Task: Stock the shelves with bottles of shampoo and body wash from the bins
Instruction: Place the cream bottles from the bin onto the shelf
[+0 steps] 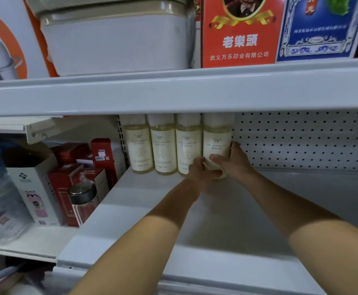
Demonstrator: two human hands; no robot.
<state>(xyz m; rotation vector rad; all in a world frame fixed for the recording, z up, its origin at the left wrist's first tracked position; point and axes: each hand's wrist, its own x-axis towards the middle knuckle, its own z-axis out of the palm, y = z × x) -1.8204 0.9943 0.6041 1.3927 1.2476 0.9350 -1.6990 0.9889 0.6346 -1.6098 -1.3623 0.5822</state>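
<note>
Over the white shelf (216, 220), the left hand (201, 170) curls round the base of the rightmost bottle (217, 143) and the right hand (234, 160) grips its side. It stands upright at the back, beside three matching bottles (163, 147). The upper shelf (173, 92) hides their tops, and the pegboard (301, 141) is behind.

Head-worn wide-angle camera, the only view, looks forward and slightly down into a white store shelf (248, 220) from close in, just beneath the upper shelf (173, 92). The forearms (152, 231) enter from the bottom edge toward the pegboard back panel (301, 141).
</note>
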